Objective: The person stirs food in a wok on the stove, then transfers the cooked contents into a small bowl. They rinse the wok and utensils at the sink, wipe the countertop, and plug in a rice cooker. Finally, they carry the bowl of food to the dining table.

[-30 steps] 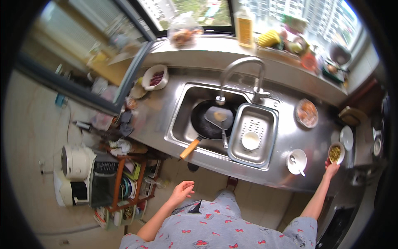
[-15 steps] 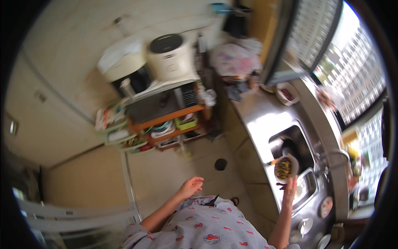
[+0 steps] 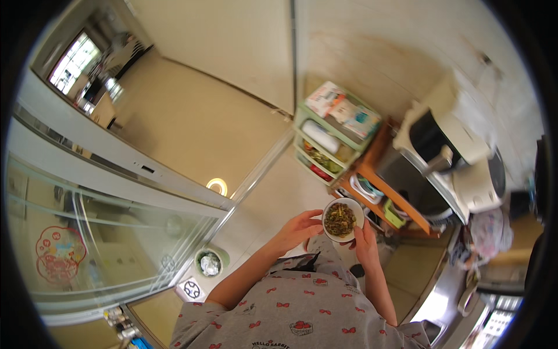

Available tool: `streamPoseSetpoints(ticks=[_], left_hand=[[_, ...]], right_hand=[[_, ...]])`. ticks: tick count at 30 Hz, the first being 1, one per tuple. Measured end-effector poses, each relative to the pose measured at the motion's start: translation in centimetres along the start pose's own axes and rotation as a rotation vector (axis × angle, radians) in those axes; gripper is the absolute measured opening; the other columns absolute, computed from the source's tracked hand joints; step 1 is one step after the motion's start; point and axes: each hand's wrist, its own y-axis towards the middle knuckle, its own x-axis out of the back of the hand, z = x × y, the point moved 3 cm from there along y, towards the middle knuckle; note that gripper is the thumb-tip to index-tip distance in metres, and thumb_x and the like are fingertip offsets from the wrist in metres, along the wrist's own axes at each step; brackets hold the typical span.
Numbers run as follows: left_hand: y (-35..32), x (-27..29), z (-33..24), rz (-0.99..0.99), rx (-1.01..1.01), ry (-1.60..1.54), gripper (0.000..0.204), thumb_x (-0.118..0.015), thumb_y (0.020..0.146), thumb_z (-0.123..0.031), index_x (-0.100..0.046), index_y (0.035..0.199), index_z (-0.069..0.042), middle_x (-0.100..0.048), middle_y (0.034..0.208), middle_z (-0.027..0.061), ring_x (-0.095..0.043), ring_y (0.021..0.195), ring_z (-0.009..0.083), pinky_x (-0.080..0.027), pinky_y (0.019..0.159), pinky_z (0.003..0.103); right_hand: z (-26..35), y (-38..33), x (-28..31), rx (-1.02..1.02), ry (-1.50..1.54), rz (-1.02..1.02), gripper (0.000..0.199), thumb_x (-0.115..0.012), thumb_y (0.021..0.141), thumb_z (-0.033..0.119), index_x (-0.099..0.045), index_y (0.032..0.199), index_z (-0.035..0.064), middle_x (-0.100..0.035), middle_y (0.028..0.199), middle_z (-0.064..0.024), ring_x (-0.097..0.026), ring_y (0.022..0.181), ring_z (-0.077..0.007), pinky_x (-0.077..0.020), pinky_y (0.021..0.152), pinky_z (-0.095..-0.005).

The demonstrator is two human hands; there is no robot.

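A white bowl (image 3: pixel 356 208) of chopped green and brown food (image 3: pixel 339 220) is held out before my waist, level and above the floor. My right hand (image 3: pixel 365 241) grips its right side, thumb up by the rim and the other fingers hidden underneath. On the opposite side my left hand (image 3: pixel 303 228) has its fingers against the bowl, some of them partly hidden by it.
A glass sliding door (image 3: pixel 110 232) stands at the left beside its floor track. Ahead are a green drawer rack (image 3: pixel 349 136), a wooden shelf (image 3: pixel 407 209) and cream appliances (image 3: pixel 474 183). A small lined bin (image 3: pixel 210 262) sits by the door. Part of the counter (image 3: pixel 437 305) shows lower right.
My view has swung left from the sink toward the doorway. The bowl has come from over the sink to in front of my body, and my left hand has joined the right on it.
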Motion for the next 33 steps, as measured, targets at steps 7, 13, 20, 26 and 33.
streamPoseSetpoints(ticks=[7, 13, 20, 26, 33], left_hand=[[4.2, 14.2, -6.7, -0.369, 0.010, 0.002, 0.056, -0.066, 0.094, -0.025, -0.045, 0.140, 0.000, -0.060, 0.127, 0.0085, -0.057, 0.113, 0.0171, -0.046, 0.096, 0.034], [6.1, 24.9, -14.8, -0.677, -0.121, -0.229, 0.053, -0.068, 0.092, -0.024, -0.048, 0.136, -0.002, -0.062, 0.121, 0.0082, -0.060, 0.108, 0.0162, -0.050, 0.093, 0.032], [7.7, 40.3, -22.9, -0.909, -0.368, -0.374, 0.055, -0.071, 0.090, -0.023, -0.046, 0.136, -0.004, -0.061, 0.121, 0.0072, -0.059, 0.111, 0.0160, -0.051, 0.095, 0.033], [8.8, 57.8, -32.2, -1.004, -0.474, -0.327, 0.050, -0.070, 0.091, -0.021, -0.046, 0.130, -0.003, -0.067, 0.105, 0.0103, -0.064, 0.097, 0.0152, -0.051, 0.088, 0.031], [9.1, 74.1, -44.8, -0.987, -0.423, -0.227, 0.051, -0.068, 0.093, -0.021, -0.043, 0.134, -0.003, -0.068, 0.104, 0.0117, -0.064, 0.094, 0.0157, -0.050, 0.088, 0.032]], right_hand=[[6.6, 17.9, -10.6, 0.095, -0.332, 0.328, 0.039, -0.042, 0.100, 0.022, -0.045, 0.135, 0.0024, -0.070, 0.089, -0.0161, -0.070, 0.071, -0.0235, -0.0511, 0.064, -0.0349], [13.5, 34.1, -21.5, 0.290, -0.475, 0.618, 0.035, -0.045, 0.101, 0.022, -0.049, 0.129, 0.0021, -0.066, 0.087, -0.0073, -0.063, 0.062, -0.0166, -0.0502, 0.055, -0.0300], [22.9, 48.5, -38.7, 0.177, -0.367, 0.957, 0.031, -0.044, 0.101, 0.022, -0.049, 0.125, 0.0023, -0.070, 0.090, -0.0126, -0.071, 0.069, -0.0182, -0.0517, 0.058, -0.0302], [27.4, 60.6, -54.6, 0.106, -0.299, 1.046, 0.030, -0.038, 0.102, 0.021, -0.049, 0.121, 0.0015, -0.069, 0.088, -0.0108, -0.070, 0.065, -0.0164, -0.0461, 0.050, -0.0239], [35.8, 72.4, -70.3, 0.031, -0.342, 1.084, 0.033, -0.034, 0.101, 0.020, -0.046, 0.125, 0.0013, -0.071, 0.085, -0.0126, -0.070, 0.065, -0.0175, -0.0448, 0.049, -0.0222]])
